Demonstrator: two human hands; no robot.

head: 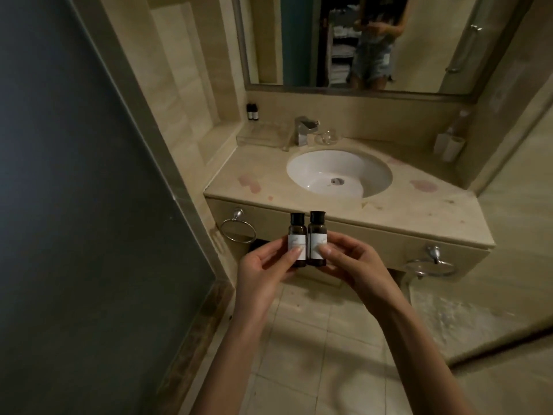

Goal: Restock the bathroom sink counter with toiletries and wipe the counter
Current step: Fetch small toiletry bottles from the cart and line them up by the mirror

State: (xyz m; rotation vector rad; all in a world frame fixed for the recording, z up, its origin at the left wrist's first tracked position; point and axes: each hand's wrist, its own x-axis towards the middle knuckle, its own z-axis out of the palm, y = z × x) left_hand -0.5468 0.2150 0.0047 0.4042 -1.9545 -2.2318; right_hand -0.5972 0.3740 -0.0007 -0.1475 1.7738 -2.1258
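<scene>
Two small dark toiletry bottles with black caps and white labels stand upright side by side in front of me. My left hand point(266, 265) pinches the left bottle point(87, 235). My right hand point(353, 262) pinches the right bottle point(407, 238). Both are held in the air below the front edge of the beige stone counter point(419, 211), which carries pinkish stains. A white oval sink basin point(323, 172) is sunk into the counter.
Two more small dark bottles point(252, 111) stand on a ledge at the back left, beside a clear tray point(260, 136). A chrome faucet point(303, 128), a glass point(327, 136) and a white holder point(449, 146) sit at the back. Towel rings point(238, 230) hang below. A mirror point(359, 40) is above.
</scene>
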